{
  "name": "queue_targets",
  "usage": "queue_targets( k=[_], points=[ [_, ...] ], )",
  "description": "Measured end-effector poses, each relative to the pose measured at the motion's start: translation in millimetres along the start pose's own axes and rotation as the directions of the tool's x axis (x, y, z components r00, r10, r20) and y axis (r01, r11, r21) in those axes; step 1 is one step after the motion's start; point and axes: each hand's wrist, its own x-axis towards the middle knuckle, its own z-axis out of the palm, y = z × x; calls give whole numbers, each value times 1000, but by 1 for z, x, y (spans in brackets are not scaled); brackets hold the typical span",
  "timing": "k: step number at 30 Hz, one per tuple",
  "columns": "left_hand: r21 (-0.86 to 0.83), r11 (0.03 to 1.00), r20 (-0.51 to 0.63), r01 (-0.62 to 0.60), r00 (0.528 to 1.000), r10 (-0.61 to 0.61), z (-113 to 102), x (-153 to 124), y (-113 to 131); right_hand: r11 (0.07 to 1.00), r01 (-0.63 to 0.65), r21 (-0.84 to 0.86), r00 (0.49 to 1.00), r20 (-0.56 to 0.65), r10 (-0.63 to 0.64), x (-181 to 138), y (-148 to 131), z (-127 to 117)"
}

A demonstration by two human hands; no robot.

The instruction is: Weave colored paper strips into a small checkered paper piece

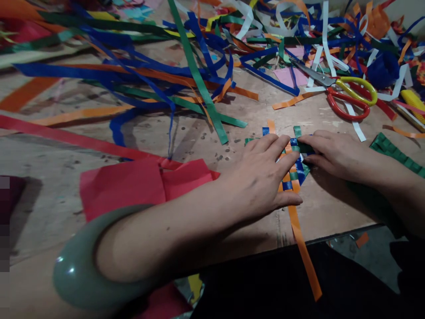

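Observation:
My left hand (262,177) lies flat with fingers stretched out, pressing down on a small woven mat of blue, green and orange paper strips (294,170). My right hand (332,153) comes in from the right, its fingertips pinched on a green strip (303,147) at the mat's upper right edge. An orange strip (303,250) runs from the mat down over the table's front edge. A pale green bangle (78,270) sits on my left forearm.
Scissors with red and yellow handles (348,95) lie behind my right hand. A tangle of loose coloured strips (199,57) covers the far table. Red paper sheets (142,181) lie under my left forearm. A finished green woven band (395,153) sits at right.

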Motion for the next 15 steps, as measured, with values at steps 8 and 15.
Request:
queue_targets(
  k=[8,15],
  points=[
    [41,999,-22,-28,999,29,4,-1,-1,1000,9,-23,1000,2,-8,-2,-3,1],
    [11,1000,41,16,999,-16,-1,0,-1,961,-50,272,994,-83,75,-6,18,1]
  ],
)
